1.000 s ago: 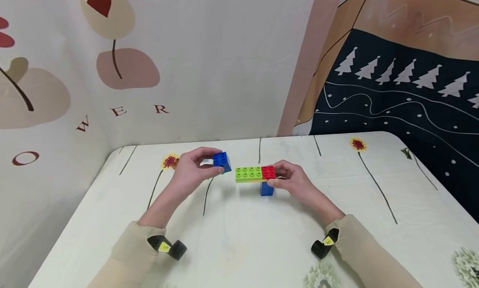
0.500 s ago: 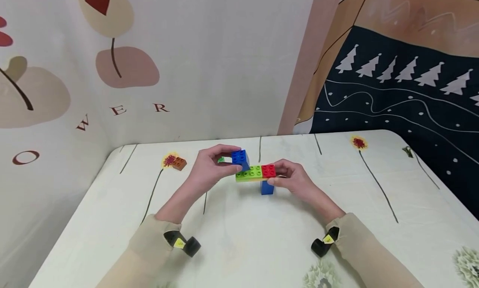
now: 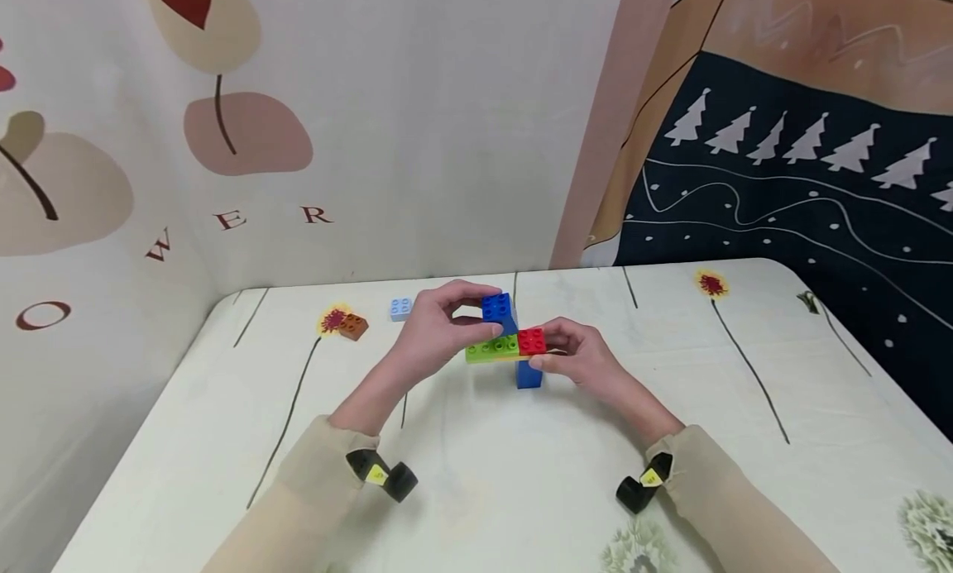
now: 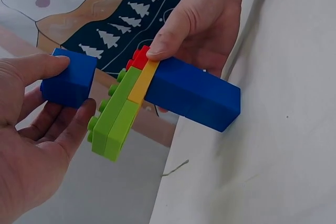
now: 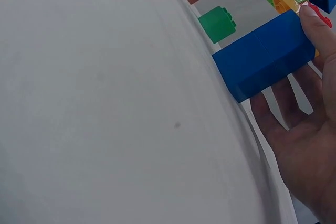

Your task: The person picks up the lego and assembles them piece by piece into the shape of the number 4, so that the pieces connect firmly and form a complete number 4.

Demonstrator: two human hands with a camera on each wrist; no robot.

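Between the left hand's point(image 3: 439, 329) thumb and fingers is a blue brick point(image 3: 496, 307), held just above the lime-green brick point(image 3: 486, 352). The left wrist view shows a gap between this blue brick and the green studs. My right hand point(image 3: 590, 360) grips a brick build at its red brick point(image 3: 532, 341), thumb in front. Beneath the red and lime-green top runs a layer with a yellow brick point(image 4: 143, 83), resting on a blue column point(image 4: 194, 94) that stands on the table. The lime-green end juts out leftward past the column. The right fingertips behind the build are partly hidden.
A light blue brick point(image 3: 400, 309) and a brown brick point(image 3: 353, 327) lie toward the back left of the white-covered table point(image 3: 476, 490). In the right wrist view a green brick point(image 5: 218, 23) stands beyond the column; the left hand hides it from the head view.
My left hand has carried the blue brick rightward to above the lime-green brick, uncovering the brown and light blue bricks. The right hand and the build have stayed put.
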